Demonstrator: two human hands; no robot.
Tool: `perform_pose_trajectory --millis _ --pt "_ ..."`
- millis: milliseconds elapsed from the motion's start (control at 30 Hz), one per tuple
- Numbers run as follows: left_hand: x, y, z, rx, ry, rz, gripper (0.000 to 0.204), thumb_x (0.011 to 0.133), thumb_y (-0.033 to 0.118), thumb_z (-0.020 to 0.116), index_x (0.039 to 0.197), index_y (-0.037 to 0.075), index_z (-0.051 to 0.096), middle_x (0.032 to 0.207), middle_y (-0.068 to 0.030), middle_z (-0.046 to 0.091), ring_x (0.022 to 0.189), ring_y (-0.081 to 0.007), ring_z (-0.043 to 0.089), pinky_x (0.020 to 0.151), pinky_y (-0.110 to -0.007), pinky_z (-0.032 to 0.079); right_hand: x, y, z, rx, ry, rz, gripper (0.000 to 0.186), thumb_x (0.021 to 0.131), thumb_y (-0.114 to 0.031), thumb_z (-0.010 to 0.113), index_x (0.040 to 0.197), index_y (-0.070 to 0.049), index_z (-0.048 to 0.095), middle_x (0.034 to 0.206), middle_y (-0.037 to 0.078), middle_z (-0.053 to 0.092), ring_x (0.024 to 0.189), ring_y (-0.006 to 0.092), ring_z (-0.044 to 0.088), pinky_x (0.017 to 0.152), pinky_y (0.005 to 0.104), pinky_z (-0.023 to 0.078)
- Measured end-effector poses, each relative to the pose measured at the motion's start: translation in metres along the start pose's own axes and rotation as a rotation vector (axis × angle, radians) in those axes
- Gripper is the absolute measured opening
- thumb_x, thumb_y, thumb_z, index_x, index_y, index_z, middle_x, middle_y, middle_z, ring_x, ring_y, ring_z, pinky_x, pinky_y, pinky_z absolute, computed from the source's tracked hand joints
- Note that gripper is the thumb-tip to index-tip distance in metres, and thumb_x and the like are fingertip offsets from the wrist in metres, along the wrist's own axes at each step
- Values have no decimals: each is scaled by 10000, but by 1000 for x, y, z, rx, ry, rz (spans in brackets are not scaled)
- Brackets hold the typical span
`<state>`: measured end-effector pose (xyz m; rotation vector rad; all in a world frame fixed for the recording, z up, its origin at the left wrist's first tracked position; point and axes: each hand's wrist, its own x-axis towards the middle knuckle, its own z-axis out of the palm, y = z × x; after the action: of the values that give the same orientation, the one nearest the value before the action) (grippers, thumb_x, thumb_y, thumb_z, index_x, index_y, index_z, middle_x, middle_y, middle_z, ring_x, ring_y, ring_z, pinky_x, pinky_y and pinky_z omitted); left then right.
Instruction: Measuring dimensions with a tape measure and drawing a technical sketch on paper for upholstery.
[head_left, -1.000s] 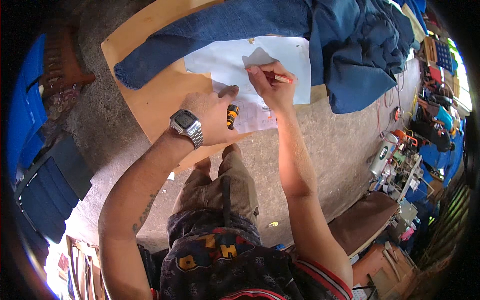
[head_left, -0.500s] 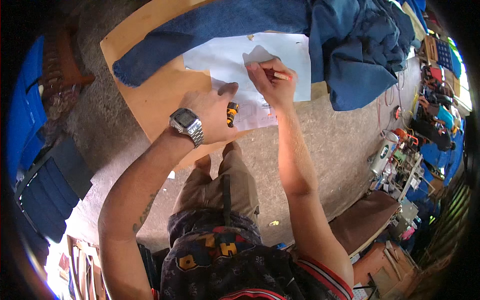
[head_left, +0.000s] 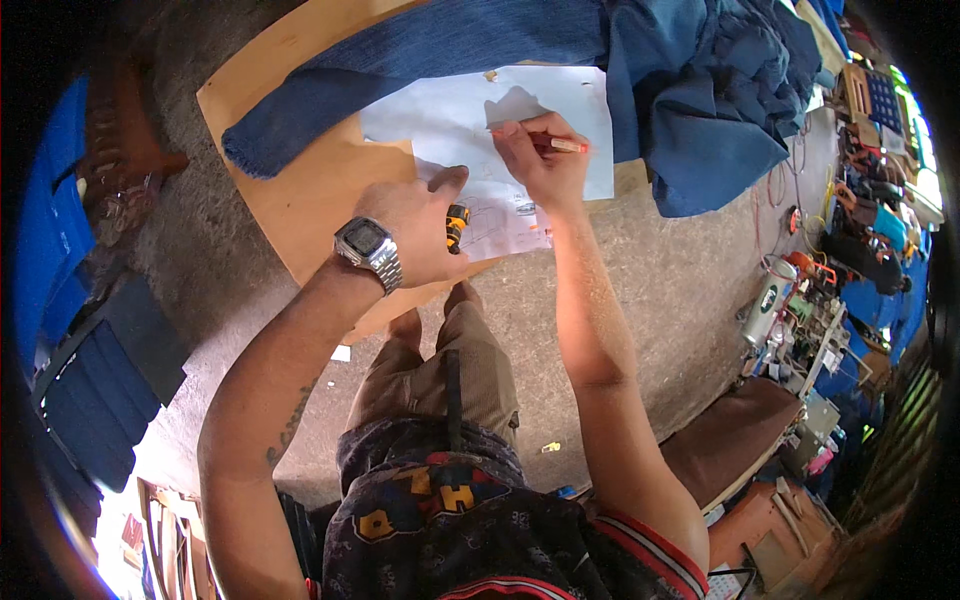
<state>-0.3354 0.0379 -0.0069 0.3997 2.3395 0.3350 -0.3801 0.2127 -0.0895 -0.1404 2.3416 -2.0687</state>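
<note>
My right hand [head_left: 543, 168] is closed round a red-and-pale pencil [head_left: 568, 147], fingertips down on a white sheet [head_left: 560, 90] with faint drawn shapes near its lower part. My left hand [head_left: 405, 215], wearing a steel watch, rests at the sheet's lower left, index finger and thumb apart around a yellow-and-black tape measure [head_left: 457, 228]; whether it grips this is unclear. Both sheet and hand lie on a tan board [head_left: 280, 210]. Dark blue cloth [head_left: 420, 35] runs along the sheet's top and heaps up at the right.
A silver tank [head_left: 770, 295], hoses, machinery and a person [head_left: 865, 250] are at the right. A brown padded bench [head_left: 725, 440] sits lower right. Blue and dark panels [head_left: 90, 370] and a wooden piece [head_left: 120, 160] are at the left, over a concrete floor.
The board, sheet and cloth appear slightly higher and further left in the picture. My right hand and pencil have shifted slightly upward; my left hand keeps its place on the sheet.
</note>
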Motion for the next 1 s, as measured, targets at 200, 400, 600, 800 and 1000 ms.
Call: perform_pose_trajectory --millis 200,400,600,800,1000 --pt "-1 0 0 -11 16 1 864 629 490 669 1335 118 339 961 -184 603 848 -316 611 737 -406 488 2 -4 -2 -146 -34 -45 167 800 -99 663 705 -11 558 620 33 614 528 21 527 462 157 417" --pt "0 0 -1 -4 -2 -5 871 624 485 671 1338 117 334 968 -182 603 858 -309 610 735 -403 493 1 -2 -1 -82 10 -43 164 799 -88 657 693 -15 555 617 27 617 531 21 530 458 156 411" --pt "-1 2 -2 -1 -12 -19 869 622 480 667 1342 126 333 967 -179 604 863 -308 610 737 -397 496 -1 -1 -3 -61 -7 -40 160 802 -84 652 701 -12 551 621 42 621 539 27 538 461 166 424" --pt "0 0 -2 -13 8 -4 859 622 473 665 1338 128 339 957 -172 608 854 -310 610 734 -398 496 0 -4 -1 -128 10 -27 161 772 -62 677 664 -17 565 608 1 567 537 24 494 475 182 397" --pt "0 2 -4 -24 -2 -5 864 621 478 662 1340 128 333 960 -176 605 852 -309 611 726 -401 495 1 6 -9 -108 59 -51 167 774 -59 674 661 -13 561 622 15 582 551 30 517 487 181 411"
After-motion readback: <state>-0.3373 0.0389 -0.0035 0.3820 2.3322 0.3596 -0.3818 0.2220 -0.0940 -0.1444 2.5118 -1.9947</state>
